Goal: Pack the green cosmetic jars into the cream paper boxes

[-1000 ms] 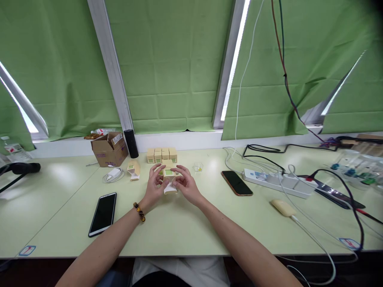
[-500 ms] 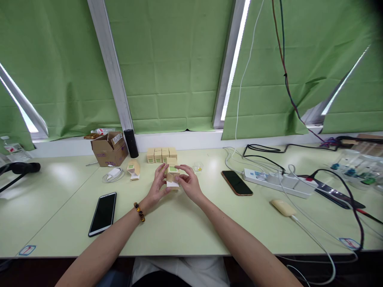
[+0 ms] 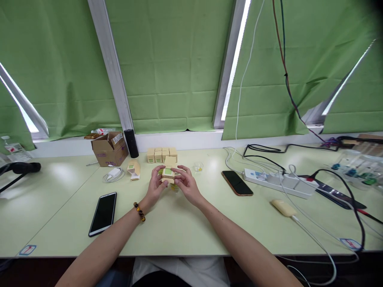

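Both hands are closed around a small kraft-paper box (image 3: 168, 172) with a green and white label, held just above the table. My left hand (image 3: 155, 186) grips its left side, thumb at the lower front edge. From the right, my right hand (image 3: 189, 185) pinches the box between thumb and fingers. An upper flap stands up at the far side of the box. Below it shows a small yellowish item (image 3: 174, 187), too unclear to name. Behind the hands stands a row of small kraft boxes (image 3: 158, 155). A partly folded kraft carton (image 3: 133, 170) lies to the left.
A small clear round dish (image 3: 198, 166) sits right of the hands. Phones (image 3: 103, 214) (image 3: 237, 183) lie on both sides. At the right are a power strip (image 3: 279, 183), loose cables and a cream case (image 3: 283, 207). Back left hold a cardboard box (image 3: 110, 149), black cylinder (image 3: 131, 143) and coiled charger (image 3: 113, 173).
The held box has tipped, so its labelled face shows more. Its white lower flap has gone from sight, and a yellowish item has appeared beneath. Both hands have shifted slightly.
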Demonstrator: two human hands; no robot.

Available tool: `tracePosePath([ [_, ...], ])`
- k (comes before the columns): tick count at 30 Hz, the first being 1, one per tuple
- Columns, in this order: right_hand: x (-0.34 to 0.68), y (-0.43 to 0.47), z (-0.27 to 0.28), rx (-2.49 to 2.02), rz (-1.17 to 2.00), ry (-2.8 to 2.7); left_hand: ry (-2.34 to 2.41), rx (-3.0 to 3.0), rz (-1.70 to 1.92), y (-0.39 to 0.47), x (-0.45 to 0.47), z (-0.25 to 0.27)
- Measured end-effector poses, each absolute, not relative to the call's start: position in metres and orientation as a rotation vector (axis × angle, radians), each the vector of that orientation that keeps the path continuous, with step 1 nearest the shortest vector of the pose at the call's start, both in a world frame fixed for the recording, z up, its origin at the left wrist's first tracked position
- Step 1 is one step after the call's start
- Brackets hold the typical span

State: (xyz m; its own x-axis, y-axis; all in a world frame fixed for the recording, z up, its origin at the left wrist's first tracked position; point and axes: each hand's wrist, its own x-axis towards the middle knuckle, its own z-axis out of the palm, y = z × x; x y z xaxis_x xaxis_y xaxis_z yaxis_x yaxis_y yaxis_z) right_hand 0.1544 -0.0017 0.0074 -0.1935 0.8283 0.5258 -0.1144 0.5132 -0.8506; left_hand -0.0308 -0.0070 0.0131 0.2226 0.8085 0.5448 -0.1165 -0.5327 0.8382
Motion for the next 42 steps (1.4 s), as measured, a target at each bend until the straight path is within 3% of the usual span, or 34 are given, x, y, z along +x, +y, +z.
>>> tracePosePath([
  [42, 0.152, -0.005, 0.01, -0.634, 0.901, -1.556, 0.916, 1.857, 1.6, -0.009, -0.029, 0.012],
])
